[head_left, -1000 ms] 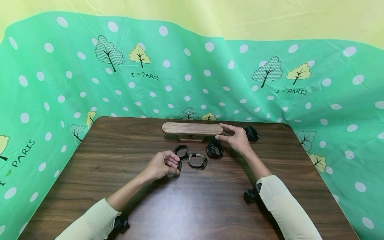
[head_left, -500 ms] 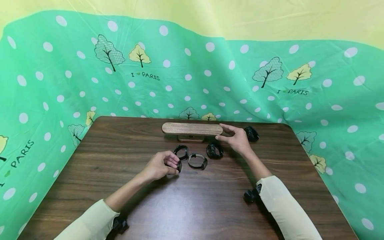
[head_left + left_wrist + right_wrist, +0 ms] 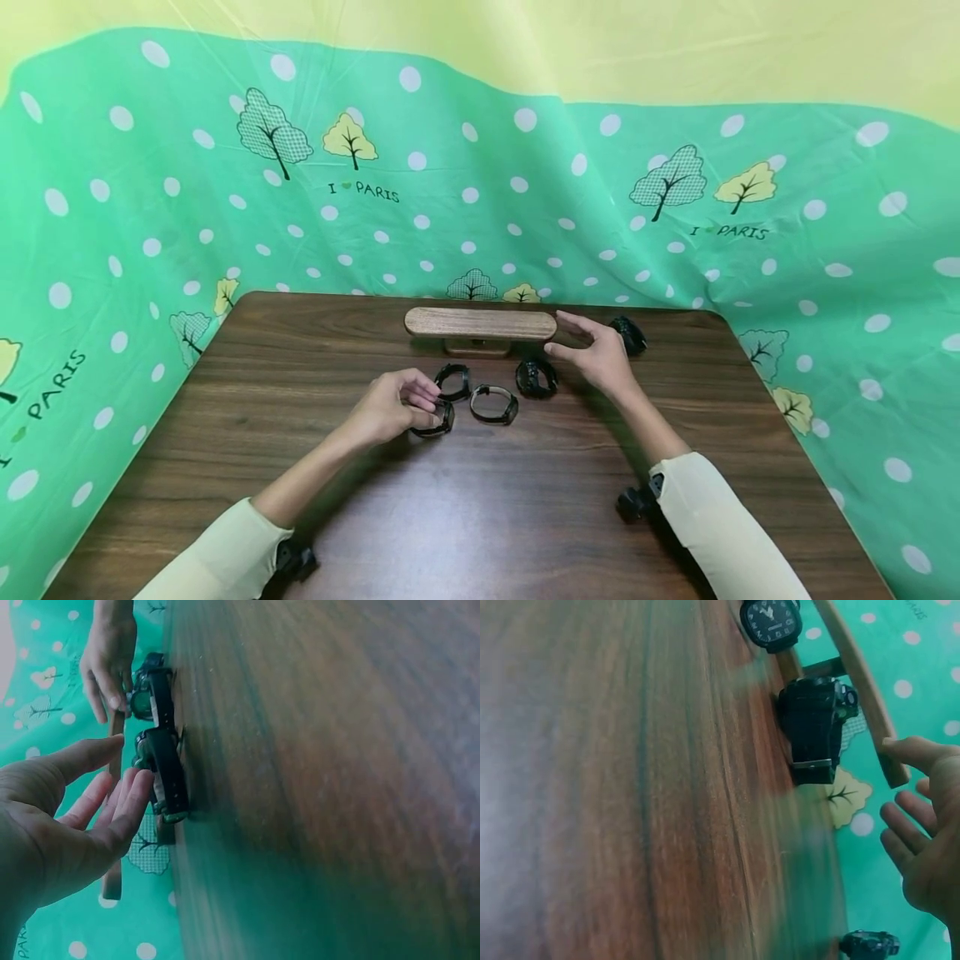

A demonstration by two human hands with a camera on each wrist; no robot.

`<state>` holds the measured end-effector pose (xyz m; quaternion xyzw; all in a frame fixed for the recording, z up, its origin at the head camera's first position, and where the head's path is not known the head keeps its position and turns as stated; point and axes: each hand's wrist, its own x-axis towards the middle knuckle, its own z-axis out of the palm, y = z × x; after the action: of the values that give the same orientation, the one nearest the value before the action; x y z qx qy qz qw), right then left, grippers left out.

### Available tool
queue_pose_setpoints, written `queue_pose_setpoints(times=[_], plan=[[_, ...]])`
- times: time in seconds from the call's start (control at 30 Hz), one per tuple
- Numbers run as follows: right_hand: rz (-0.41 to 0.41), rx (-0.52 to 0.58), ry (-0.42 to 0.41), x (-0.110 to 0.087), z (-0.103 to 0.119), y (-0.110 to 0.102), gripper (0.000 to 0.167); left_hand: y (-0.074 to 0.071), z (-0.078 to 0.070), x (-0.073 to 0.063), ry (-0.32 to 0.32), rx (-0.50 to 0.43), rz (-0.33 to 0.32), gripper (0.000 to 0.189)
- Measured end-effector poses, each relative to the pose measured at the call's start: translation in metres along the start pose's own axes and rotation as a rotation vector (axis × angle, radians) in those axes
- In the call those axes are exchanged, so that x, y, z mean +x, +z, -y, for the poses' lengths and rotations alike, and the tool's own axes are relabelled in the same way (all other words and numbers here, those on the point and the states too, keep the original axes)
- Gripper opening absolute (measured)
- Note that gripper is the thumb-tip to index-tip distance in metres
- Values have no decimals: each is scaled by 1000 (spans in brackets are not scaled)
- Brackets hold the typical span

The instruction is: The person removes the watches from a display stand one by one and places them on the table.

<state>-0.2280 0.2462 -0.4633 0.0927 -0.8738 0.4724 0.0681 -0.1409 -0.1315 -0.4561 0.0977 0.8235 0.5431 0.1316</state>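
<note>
My left hand (image 3: 386, 408) has its fingers apart and holds nothing. It hovers beside the nearest wristwatch (image 3: 447, 418), which lies on its side with its strap looped; the hand partly hides it. A second black watch (image 3: 467, 383) is just behind, and a third with a pale strap lining (image 3: 512, 408) lies to the right. In the left wrist view the fingers (image 3: 124, 817) are fairly straight. My right hand (image 3: 600, 358) is spread at the right end of a wooden T-shaped watch stand (image 3: 480, 322); whether its thumb touches the bar I cannot tell.
A chunky black watch (image 3: 534, 379) lies in front of the stand's right end. Another dark watch (image 3: 630, 335) sits behind the right hand. All rest on a brown wooden table (image 3: 510, 508), with a green patterned cloth (image 3: 465, 217) hanging beyond its far edge.
My left hand has let go of the nearest watch and drawn back slightly left. My right hand has loosened from the bar's end and shifted a little right.
</note>
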Motion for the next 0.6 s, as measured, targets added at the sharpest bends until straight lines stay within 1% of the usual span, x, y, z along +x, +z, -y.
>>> queue_pose_setpoints(times=[0.1,0.23,0.37,0.6], plan=[[-1,2,1,-7,5,-4,67,-5,-1,0,-6,14,-21,44],[2,-23,-3,-16,9,-10,66,-11,-3,0,-6,34,-45,43],[1,-47,1,-24,9,-14,63,-17,-3,0,0,44,-61,44],[-2,-73,20,-38,5,-18,59,-27,1,0,11,26,-90,45]])
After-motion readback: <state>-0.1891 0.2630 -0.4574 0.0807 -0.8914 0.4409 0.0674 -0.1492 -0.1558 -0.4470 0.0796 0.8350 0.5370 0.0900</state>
